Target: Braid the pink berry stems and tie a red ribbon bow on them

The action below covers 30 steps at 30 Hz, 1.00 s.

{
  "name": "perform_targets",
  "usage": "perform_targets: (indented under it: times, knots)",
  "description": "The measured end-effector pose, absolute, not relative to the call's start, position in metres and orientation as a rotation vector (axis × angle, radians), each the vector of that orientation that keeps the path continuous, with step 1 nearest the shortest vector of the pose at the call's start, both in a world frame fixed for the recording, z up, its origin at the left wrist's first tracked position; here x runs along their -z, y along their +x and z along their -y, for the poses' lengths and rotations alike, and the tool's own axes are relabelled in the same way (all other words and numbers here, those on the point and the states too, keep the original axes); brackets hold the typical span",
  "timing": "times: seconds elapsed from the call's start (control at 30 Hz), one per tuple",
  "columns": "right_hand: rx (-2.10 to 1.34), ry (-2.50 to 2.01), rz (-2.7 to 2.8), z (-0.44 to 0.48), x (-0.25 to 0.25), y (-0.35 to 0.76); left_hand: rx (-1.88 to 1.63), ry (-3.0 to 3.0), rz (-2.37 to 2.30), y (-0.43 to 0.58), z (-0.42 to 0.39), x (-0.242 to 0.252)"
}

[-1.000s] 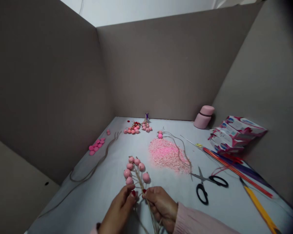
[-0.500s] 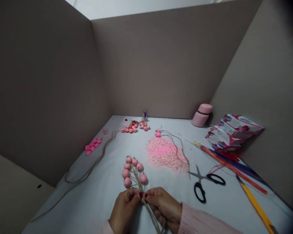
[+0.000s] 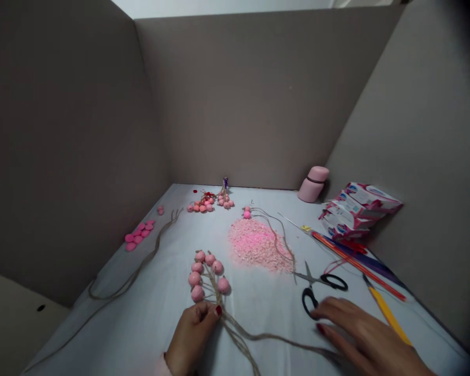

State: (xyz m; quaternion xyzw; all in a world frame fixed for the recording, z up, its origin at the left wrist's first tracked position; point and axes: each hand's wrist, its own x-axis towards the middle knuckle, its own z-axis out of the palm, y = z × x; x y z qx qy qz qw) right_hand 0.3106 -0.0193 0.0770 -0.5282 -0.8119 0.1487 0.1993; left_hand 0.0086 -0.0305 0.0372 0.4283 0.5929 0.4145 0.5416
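My left hand [image 3: 191, 334] is closed around the twine stems [image 3: 238, 334] of a bunch of pink foam berries [image 3: 206, 273], and the berries fan out above it. The twine trails right across the white table surface [image 3: 156, 329]. My right hand [image 3: 364, 334] is apart from the twine, its fingers spread. It hovers just right of the black-handled scissors [image 3: 317, 287], nearly at the lower finger loop. Beyond the scissors' blades lies a pile of pink glitter [image 3: 256, 244].
Further back are smaller berry bunches [image 3: 207, 202], pink discs [image 3: 138, 233] and loose twine [image 3: 133, 277]. To the right are a pink jar [image 3: 312, 184], stacked printed packets [image 3: 356, 209], coloured sticks [image 3: 356, 263] and a yellow tool [image 3: 387, 313]. Cardboard walls surround the table.
My right hand has let go of the twine and moved right to the scissors. The twine stems now trail to the right. The whole view has shifted slightly.
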Motion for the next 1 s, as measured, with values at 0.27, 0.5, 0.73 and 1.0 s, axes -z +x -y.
perform_targets:
  times: [0.27, 0.5, 0.73, 1.0]
  knots:
    - [-0.792, -1.245, 2.412, 0.009, -0.063, 0.164, -0.988, 0.979, -1.379, 0.011, 0.032, -0.036]
    - [-1.419, -1.282, 1.924, 0.002, -0.051, 0.156, -0.991, 0.966, -1.335, 0.014, 0.03, -0.032]
    - [-1.835, -1.327, 1.532, -0.009, -0.042, 0.15, -1.018, 0.873, -1.263, 0.015, 0.027, -0.032]
    - [-1.901, -1.343, 1.462, -0.012, -0.042, 0.154, -0.992, 0.679, -1.108, 0.012, 0.03, -0.032]
